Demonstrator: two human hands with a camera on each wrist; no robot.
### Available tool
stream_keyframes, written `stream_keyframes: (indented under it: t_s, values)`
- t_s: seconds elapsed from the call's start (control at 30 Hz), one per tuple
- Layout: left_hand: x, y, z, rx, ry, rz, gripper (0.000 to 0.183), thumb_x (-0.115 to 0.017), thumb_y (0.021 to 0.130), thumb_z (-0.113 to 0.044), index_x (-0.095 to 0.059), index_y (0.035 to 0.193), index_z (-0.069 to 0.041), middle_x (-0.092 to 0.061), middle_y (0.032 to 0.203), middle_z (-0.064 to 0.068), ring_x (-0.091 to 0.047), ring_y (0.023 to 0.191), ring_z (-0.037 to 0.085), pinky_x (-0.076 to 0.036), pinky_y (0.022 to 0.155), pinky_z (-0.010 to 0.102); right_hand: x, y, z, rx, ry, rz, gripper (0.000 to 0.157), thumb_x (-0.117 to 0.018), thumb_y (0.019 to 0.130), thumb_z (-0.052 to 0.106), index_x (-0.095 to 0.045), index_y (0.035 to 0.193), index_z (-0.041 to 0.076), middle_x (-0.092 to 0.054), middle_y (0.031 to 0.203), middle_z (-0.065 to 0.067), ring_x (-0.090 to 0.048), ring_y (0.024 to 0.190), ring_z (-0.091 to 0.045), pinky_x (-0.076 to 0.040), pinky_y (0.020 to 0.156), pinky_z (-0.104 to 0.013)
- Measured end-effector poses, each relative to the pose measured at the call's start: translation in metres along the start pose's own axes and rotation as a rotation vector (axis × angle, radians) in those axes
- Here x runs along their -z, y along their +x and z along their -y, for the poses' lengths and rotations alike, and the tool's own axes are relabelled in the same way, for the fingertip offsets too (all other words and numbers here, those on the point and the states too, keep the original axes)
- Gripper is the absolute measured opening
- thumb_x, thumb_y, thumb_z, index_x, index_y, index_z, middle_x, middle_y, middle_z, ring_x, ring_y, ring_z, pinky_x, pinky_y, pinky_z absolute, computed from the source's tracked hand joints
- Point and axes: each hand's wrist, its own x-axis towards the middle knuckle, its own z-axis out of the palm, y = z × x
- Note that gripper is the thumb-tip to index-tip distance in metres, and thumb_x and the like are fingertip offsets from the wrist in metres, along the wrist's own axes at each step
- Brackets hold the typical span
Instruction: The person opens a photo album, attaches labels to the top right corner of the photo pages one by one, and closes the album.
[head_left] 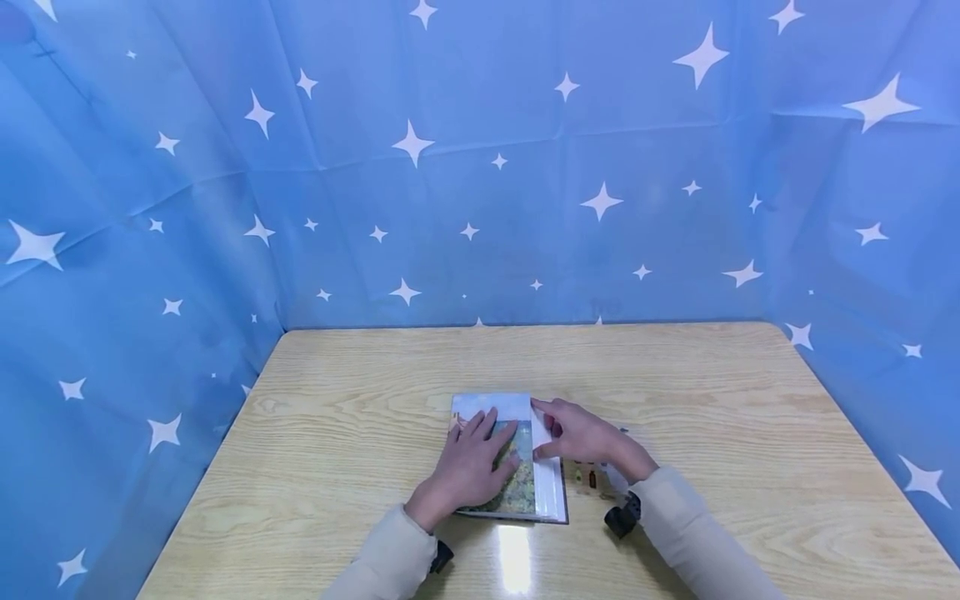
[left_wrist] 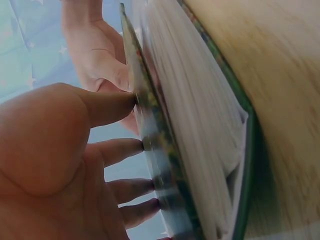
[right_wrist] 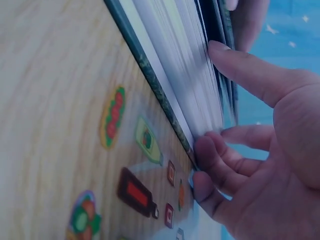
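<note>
A thick hardcover book (head_left: 512, 407) with a painted landscape cover lies on the wooden table. Its top cover is set left of the bottom one, so a white strip of pages (head_left: 551, 492) shows along the right side. My left hand (head_left: 468, 467) rests on the cover with spread fingers; the left wrist view shows its fingertips touching the cover. At the book's right edge, my right hand (head_left: 581, 433) holds the page side. In the right wrist view its thumb (right_wrist: 240, 67) presses near the top cover, while other fingers curl against the lower page edges.
Under and beside my right hand lies a clear sheet with small food stickers, among them a brown bottle (right_wrist: 136, 192) and a hot-dog shape (right_wrist: 113, 117). The wooden table (head_left: 337, 400) extends around the book. A blue star-patterned curtain (head_left: 480, 200) hangs behind it.
</note>
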Motion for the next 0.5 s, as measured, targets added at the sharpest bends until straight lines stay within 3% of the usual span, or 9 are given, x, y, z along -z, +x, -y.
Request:
stream_keyframes:
  t_s: [0.2, 0.5]
  values:
    - [-0.0015, 0.0001, -0.0041, 0.019, 0.066, 0.034, 0.056, -0.044, 0.104, -0.043, -0.038, 0.154, -0.019, -0.026, 0.162, 0.015, -0.022, 0.149, 0.036, -0.019, 0.116, 0.063, 0.0030, -0.0010, -0.0020, -0.014, 0.046, 0.021, 0.087, -0.080, 0.085, 0.021, -0.032, 0.154, 0.001, -0.056, 0.095, -0.004, -0.050, 0.082, -0.016, -0.045, 0.069, -0.026]
    - [-0.0020, 0.0038, -0.0104, 0.068, 0.176, 0.089, 0.057, -0.042, 0.104, -0.047, -0.035, 0.155, -0.025, -0.024, 0.163, 0.010, -0.020, 0.151, 0.031, -0.022, 0.117, 0.060, 0.0073, -0.0030, -0.0029, 0.064, 0.009, 0.016, 0.069, -0.070, 0.093, 0.012, -0.035, 0.150, -0.005, -0.057, 0.091, -0.004, -0.051, 0.076, -0.012, -0.047, 0.065, -0.026]
